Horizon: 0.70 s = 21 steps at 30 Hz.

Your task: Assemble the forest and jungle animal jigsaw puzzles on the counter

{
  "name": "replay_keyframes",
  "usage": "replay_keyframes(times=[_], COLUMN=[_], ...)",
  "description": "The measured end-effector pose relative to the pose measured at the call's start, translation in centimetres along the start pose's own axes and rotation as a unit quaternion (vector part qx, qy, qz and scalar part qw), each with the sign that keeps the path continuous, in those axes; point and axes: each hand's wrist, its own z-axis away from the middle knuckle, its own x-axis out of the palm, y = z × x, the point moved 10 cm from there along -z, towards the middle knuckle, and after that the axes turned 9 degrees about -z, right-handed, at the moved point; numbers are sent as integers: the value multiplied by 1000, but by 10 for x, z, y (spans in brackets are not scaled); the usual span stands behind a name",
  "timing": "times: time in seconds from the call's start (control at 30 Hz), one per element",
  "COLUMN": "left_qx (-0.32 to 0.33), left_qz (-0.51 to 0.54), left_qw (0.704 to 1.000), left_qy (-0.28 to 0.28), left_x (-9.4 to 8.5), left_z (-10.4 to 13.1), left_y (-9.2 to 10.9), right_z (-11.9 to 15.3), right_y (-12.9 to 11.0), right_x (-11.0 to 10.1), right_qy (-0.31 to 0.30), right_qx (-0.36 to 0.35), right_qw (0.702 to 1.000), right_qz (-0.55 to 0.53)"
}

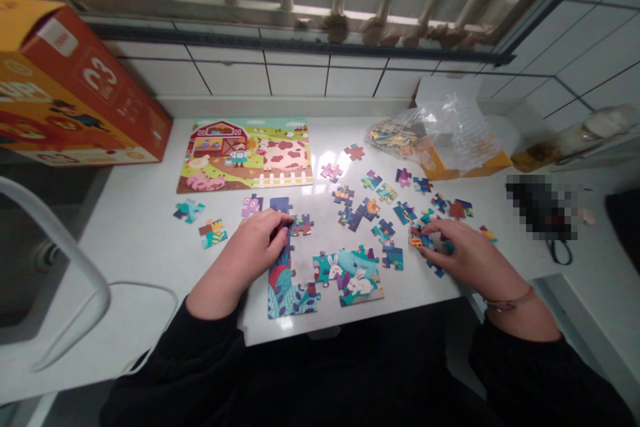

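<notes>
My left hand (pixel 263 240) rests with its fingers bent over the joined dark blue and leafy puzzle strip (pixel 280 283), its fingertips beside a loose blue and brown piece (pixel 303 225). What those fingers grip, if anything, is hidden. At the right, my right hand (pixel 450 247) pinches an orange and brown puzzle piece (pixel 419 237) between thumb and fingers, among other loose pieces. A joined section with two white rabbits (pixel 357 275) lies between the hands near the counter's front edge. Several loose pieces (pixel 385 192) are scattered behind it.
A farm picture puzzle (pixel 245 153) lies at the back left, beside a tall orange box (pixel 85 93). A plastic bag of pieces (pixel 400 137) leans on an open yellow box (pixel 445 167) at the back right. A white faucet (pixel 93 267) arches at the left.
</notes>
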Motion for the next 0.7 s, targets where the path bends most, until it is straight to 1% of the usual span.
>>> replay_keyframes(times=[0.07,0.13,0.23,0.3,0.4,0.5,0.6,0.7], left_qx=[2,0,-6,-6,-1,0,-1,-1], left_qz=[1,2,-2,-5,-5,-8,-6,-1], left_qw=[1000,1000,1000,1000,1000,1000,1000,1000], left_qy=[0,-2,-9,-9,-7,-5,-2,0], left_x=[0,0,2,1,0,-1,-1,-1], left_z=[0,-1,-1,0,0,0,0,0], left_y=[1,0,-1,-1,1,2,2,3], right_z=[-1,-4,-12,-20,-34,-48,-60,-67], right_y=[-8,-21,-52,-78,-120,-153,-174,-185], right_x=[-2,-4,2,13,35,58,78,92], right_qy=[13,27,31,23,-3,-26,-48,-60], right_qx=[-8,-21,-51,-76,-125,-160,-182,-198], right_qw=[1000,999,997,995,989,984,981,978], right_qz=[-6,-18,-45,-64,-82,-75,-54,-34])
